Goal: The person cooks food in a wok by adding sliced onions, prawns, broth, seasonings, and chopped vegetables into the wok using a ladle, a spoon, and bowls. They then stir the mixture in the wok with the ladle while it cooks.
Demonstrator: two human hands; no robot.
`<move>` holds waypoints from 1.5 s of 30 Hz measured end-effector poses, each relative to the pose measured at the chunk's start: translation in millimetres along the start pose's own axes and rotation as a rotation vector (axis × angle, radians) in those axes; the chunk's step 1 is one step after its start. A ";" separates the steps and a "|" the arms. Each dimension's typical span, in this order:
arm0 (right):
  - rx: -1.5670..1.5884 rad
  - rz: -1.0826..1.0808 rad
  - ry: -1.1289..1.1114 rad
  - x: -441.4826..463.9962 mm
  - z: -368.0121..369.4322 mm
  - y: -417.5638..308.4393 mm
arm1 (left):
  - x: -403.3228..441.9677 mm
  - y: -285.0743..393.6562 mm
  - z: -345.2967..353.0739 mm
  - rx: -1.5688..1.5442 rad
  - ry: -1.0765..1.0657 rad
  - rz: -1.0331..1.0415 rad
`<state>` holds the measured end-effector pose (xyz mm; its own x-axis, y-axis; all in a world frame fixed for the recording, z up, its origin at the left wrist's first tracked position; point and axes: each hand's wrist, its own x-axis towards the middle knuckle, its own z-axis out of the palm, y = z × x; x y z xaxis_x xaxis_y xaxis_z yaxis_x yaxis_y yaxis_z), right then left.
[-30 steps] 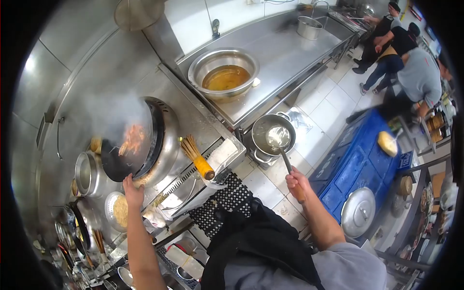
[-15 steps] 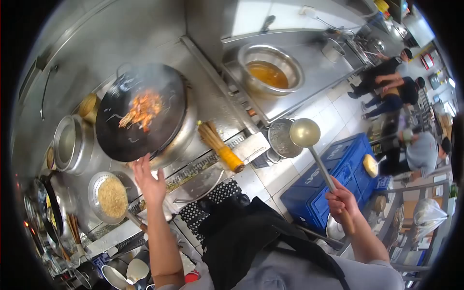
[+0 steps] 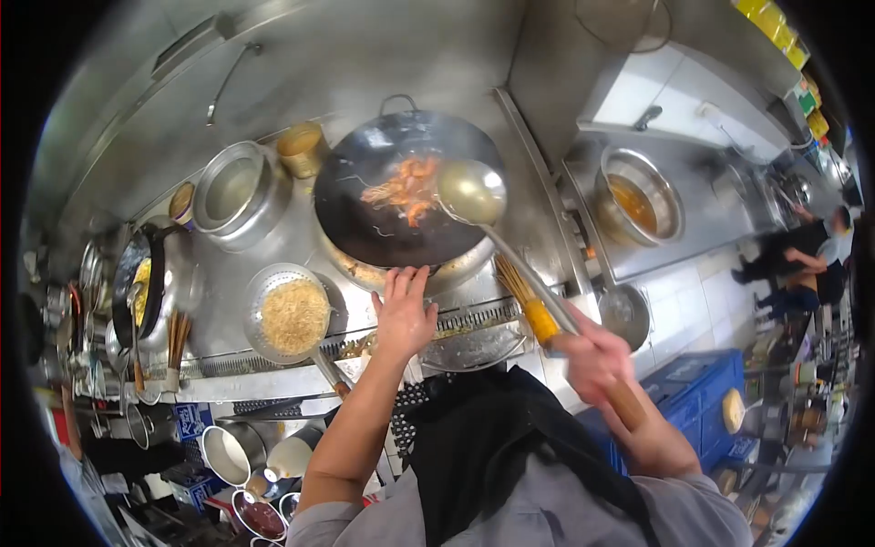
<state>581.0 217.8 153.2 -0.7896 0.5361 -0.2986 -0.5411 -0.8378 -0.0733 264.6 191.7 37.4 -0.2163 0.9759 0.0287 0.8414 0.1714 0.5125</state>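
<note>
A dark wok sits on the burner with a small heap of orange-red shrimp inside. My left hand lies at the wok's near rim, fingers stretched and apart; whether their tips touch metal I cannot tell. In my right hand, slightly blurred, the fingers wrap the wooden-ended handle of a large ladle. Its bowl hangs over the right side of the wok beside the shrimp and looks filled with pale yellowish liquid. A bamboo brush with a yellow binding lies below the ladle's handle.
Left of my left hand rests a perforated strainer of pale flakes. Metal bowls stand behind it. A steel basin of amber liquid is on the right counter; blue crates are below. People stand far right.
My right hand has brought the ladle leftward from above the floor and pot to over the wok. My left hand stays by the wok's near rim. The view has swung left.
</note>
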 end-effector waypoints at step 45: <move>-1.631 -0.005 1.582 -195.8 -423.5 -103.6 | 38.4 79.1 73.6 0.111 0.391 0.078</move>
<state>914.2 155.7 -183.8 0.4388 0.7441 -0.5037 0.7253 -0.6243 -0.2903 359.3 252.7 15.9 -0.3031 0.8655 0.3988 0.9066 0.1330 0.4005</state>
